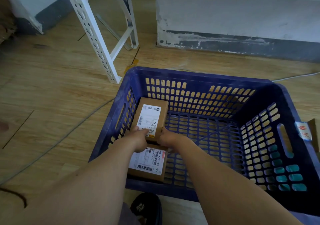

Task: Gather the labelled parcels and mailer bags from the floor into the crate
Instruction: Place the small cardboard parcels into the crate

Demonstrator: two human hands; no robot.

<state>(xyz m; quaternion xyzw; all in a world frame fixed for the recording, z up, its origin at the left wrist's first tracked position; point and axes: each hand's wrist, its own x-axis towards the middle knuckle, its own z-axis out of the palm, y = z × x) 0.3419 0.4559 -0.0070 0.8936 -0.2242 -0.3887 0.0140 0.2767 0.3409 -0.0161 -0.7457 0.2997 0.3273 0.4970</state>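
Left grip (140, 138): fingers curled over the near-left corner of the upper parcel (152, 115), fingertips on its white label. Right grip (168, 138): clamped on the near-right corner, thumb up along the box's right edge. So both grips hold the same brown box at its near end.

Both forearms bare, coming in from the bottom of the frame and converging toward centre, wrists roughly straight, reaching down inside the crate (190, 74).

Upper parcel: inside the crate, left of centre in the frame, along the crate's left wall, label up. Can't tell if it is fully resting on the crate bottom or partly lifted.

Lower parcel (147, 164): also in the crate, just below the grips, label up, against the near wall.

Crate is blue, slotted, sitting on the wood floor (52, 95). White rack leg (93, 34) upper left. Thin cable (69, 133) runs across the floor at left. Black shoe (147, 207) at bottom centre.
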